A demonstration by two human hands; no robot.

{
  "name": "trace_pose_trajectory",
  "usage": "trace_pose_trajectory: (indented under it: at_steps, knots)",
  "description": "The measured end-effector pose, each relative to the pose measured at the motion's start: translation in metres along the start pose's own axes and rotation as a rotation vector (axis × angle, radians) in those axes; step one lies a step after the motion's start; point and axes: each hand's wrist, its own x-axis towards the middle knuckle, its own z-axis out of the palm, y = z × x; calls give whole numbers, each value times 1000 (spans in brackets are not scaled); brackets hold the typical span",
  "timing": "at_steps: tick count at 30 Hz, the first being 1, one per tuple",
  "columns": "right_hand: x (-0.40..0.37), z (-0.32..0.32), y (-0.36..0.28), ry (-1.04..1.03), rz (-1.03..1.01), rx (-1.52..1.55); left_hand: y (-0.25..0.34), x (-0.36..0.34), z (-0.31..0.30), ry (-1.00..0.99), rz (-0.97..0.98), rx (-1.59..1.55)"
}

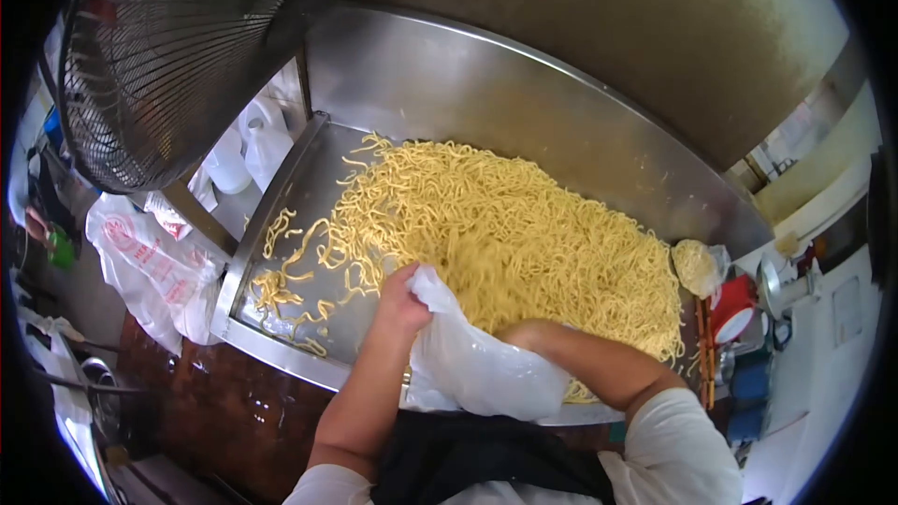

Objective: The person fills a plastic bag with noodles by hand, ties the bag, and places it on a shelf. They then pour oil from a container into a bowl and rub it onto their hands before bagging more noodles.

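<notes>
White bag [468, 365] — left hand [402, 299] grips rim | right hand hidden, grip unclear | red print [126, 238] illegible

Yellow noodles [505, 234], white plastic bag [477, 365], silver steel tray [440, 84]

Fan [178, 47] top L, printed bags [150, 266] below, red tub [732, 307] R
</notes>
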Motion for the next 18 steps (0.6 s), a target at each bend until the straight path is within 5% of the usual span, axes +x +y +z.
trace_pose_trajectory:
  at_steps: [2,4,6,8,15,18]
  knots:
    - [-19,-18,-38,-167,-72,-326,-5,-14,2,28,0,68]
    - [-40,-60,-94,60,191,-382,-9,-25,-6,49,11,127]
    - [-53,-95,-110,526,230,-785,-10,-35,-24,-9,-43,129]
    - [-40,-135,-109,728,395,-901,-16,-51,-22,46,-11,117]
    - [22,-231,-90,888,686,-807,-20,-60,-45,151,57,95]
    - [45,-262,-81,850,635,-640,-17,-58,-47,206,105,104]
